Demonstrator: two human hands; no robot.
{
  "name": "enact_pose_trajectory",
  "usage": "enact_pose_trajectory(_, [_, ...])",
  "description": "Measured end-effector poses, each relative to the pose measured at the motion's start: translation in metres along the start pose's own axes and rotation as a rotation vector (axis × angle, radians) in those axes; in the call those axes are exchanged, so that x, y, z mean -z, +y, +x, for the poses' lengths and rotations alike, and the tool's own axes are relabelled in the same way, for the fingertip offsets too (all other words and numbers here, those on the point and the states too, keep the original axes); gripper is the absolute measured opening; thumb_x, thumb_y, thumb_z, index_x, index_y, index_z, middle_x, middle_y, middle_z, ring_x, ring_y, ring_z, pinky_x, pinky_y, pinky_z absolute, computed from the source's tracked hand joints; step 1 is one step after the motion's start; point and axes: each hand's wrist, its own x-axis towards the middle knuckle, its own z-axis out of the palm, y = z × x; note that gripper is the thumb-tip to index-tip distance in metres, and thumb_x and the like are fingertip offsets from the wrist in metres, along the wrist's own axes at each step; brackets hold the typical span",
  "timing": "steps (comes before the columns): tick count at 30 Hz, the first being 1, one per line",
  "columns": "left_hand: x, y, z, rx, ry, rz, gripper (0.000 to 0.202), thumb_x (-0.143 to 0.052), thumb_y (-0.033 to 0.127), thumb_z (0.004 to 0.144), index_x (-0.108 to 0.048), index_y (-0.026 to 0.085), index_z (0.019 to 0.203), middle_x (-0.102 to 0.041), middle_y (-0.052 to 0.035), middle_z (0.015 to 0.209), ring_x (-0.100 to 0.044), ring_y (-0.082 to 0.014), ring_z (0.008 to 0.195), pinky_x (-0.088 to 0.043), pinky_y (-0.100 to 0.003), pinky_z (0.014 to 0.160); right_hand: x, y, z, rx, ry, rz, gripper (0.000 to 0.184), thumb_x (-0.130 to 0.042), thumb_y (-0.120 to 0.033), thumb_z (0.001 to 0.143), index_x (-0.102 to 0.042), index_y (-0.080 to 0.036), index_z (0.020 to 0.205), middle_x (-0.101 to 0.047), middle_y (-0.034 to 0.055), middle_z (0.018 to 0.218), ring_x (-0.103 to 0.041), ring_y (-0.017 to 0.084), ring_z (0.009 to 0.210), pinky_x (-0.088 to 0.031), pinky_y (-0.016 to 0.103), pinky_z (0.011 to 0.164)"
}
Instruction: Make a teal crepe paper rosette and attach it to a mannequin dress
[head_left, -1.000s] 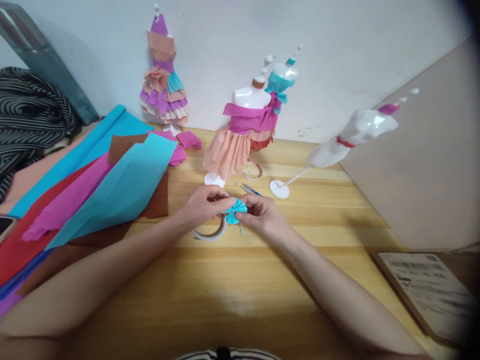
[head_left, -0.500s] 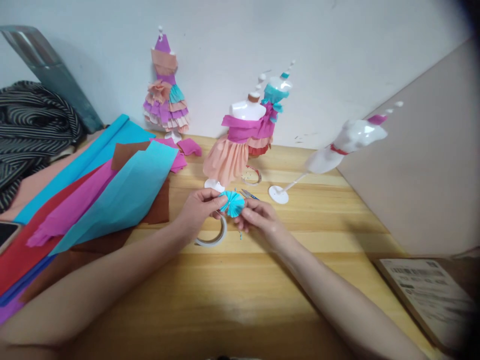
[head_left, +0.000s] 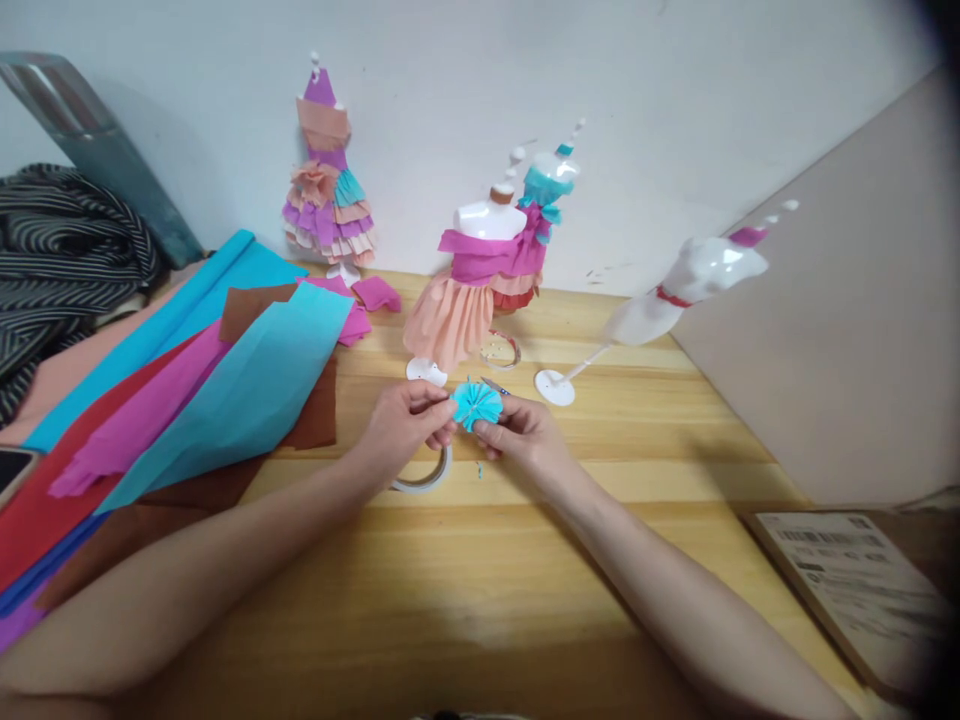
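Observation:
Between my two hands is a pleated turquoise paper rosette (head_left: 478, 404), held above the table. My left hand (head_left: 412, 420) pinches its left edge with thumb and fingers. My right hand (head_left: 521, 428) grips the lower right edge, thumb in front. Under my left hand lies a roll of tape (head_left: 433, 478), partly hidden. Just behind the rosette, the tip of a pair of scissors (head_left: 495, 387) shows. The nearest small mannequin (head_left: 491, 218) wears a magenta top and a peach pleated paper skirt (head_left: 450, 318).
Coloured crepe paper sheets (head_left: 255, 390) spread over the left side. Other mannequins stand at the back: one in a ruffled dress (head_left: 330, 200), one in turquoise and magenta (head_left: 551, 190), a bare tilted one (head_left: 690, 280). A patterned tape roll (head_left: 501, 365) and a cardboard box (head_left: 847, 590) are there too.
The rosette has shifted slightly right. My left fingers have slid outward to its left edge, and my right thumb now lies over its lower right part.

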Motion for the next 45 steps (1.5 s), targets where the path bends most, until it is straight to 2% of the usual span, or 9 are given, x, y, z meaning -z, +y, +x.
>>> enact_pose_trajectory(7, [-0.005,-0.002,-0.006,0.074,-0.054,-0.034,0.017,-0.063,0.018,0.078,-0.056,0.013,0.063,-0.063,0.0019,0.054,-0.057,-0.0064,0.044,-0.048,-0.018,0.048,-0.001,-0.001,0.000,-0.024,0.062,0.038,0.035,-0.081,-0.047,0.062,-0.062,-0.017,0.064,-0.051,-0.0045,0.053,-0.041,0.008,0.047,-0.037,0.024,0.045])
enact_pose_trajectory(13, [-0.008,-0.006,-0.009,0.140,-0.105,-0.092,0.022,-0.071,0.025,0.074,-0.055,0.014,0.064,-0.063,0.0014,0.056,-0.057,-0.0070,0.044,-0.045,-0.018,0.045,-0.001,0.003,0.000,-0.023,0.145,0.117,0.042,-0.082,-0.052,0.061,-0.059,-0.017,0.062,-0.055,-0.0029,0.053,-0.044,0.008,0.046,-0.036,0.023,0.045])
enact_pose_trajectory(22, [-0.009,-0.005,-0.009,0.166,-0.124,0.103,0.020,-0.068,0.026,0.075,-0.057,0.014,0.064,-0.060,0.0017,0.053,-0.054,-0.0068,0.042,-0.043,-0.018,0.043,-0.007,0.005,-0.001,-0.016,0.060,0.147,0.035,-0.082,-0.048,0.063,-0.063,-0.018,0.065,-0.047,-0.0056,0.052,-0.031,0.007,0.046,-0.025,0.024,0.046])
enact_pose_trajectory(28, [-0.002,0.003,-0.006,-0.070,-0.073,0.133,0.019,-0.066,0.033,0.074,-0.059,0.015,0.076,-0.059,0.0040,0.051,-0.054,-0.0079,0.043,-0.044,-0.018,0.045,-0.007,0.004,-0.002,0.023,0.029,0.105,0.030,-0.079,-0.046,0.067,-0.064,-0.020,0.067,-0.048,-0.0054,0.054,-0.035,0.009,0.050,-0.034,0.027,0.052])
enact_pose_trajectory(31, [-0.002,-0.003,-0.006,-0.098,-0.090,0.135,0.021,-0.064,0.035,0.074,-0.057,0.015,0.069,-0.058,0.0029,0.049,-0.053,-0.0074,0.042,-0.043,-0.018,0.045,-0.006,0.004,-0.002,0.016,0.030,0.063,0.030,-0.076,-0.046,0.068,-0.063,-0.020,0.068,-0.050,-0.0042,0.057,-0.038,0.010,0.052,-0.036,0.028,0.054])
enact_pose_trajectory(35, [-0.003,-0.010,-0.005,-0.090,-0.069,0.153,0.022,-0.061,0.035,0.075,-0.056,0.016,0.066,-0.057,0.0023,0.047,-0.052,-0.0078,0.041,-0.042,-0.019,0.045,-0.005,0.002,-0.003,0.138,0.175,-0.089,0.024,-0.073,-0.037,0.070,-0.061,-0.020,0.082,-0.048,-0.0043,0.062,-0.043,0.012,0.056,-0.037,0.028,0.056])
enact_pose_trajectory(38, [-0.005,-0.009,-0.006,-0.101,-0.062,0.178,0.021,-0.060,0.033,0.075,-0.055,0.016,0.064,-0.057,0.0026,0.048,-0.051,-0.0075,0.042,-0.041,-0.019,0.046,-0.005,0.000,-0.005,0.270,0.279,-0.274,0.032,-0.068,-0.031,0.072,-0.059,-0.021,0.101,-0.046,-0.0053,0.066,-0.043,0.011,0.056,-0.036,0.026,0.053])
enact_pose_trajectory(42, [-0.006,-0.007,-0.010,-0.115,-0.070,0.232,0.023,-0.059,0.033,0.075,-0.053,0.016,0.061,-0.056,0.0027,0.049,-0.050,-0.0075,0.044,-0.040,-0.019,0.048,-0.006,0.000,-0.007,0.419,0.294,-0.511,0.041,-0.062,-0.025,0.075,-0.054,-0.022,0.115,-0.047,-0.0041,0.073,-0.043,0.011,0.057,-0.038,0.026,0.052])
enact_pose_trajectory(45, [-0.008,-0.008,-0.012,-0.121,-0.079,0.256,0.022,-0.058,0.032,0.076,-0.054,0.016,0.061,-0.056,0.0028,0.050,-0.049,-0.0073,0.044,-0.040,-0.020,0.049,-0.006,0.000,-0.007,0.518,0.292,-0.613,0.049,-0.059,-0.020,0.074,-0.051,-0.023,0.122,-0.056,0.0025,0.091,-0.055,0.017,0.075,-0.046,0.032,0.064])
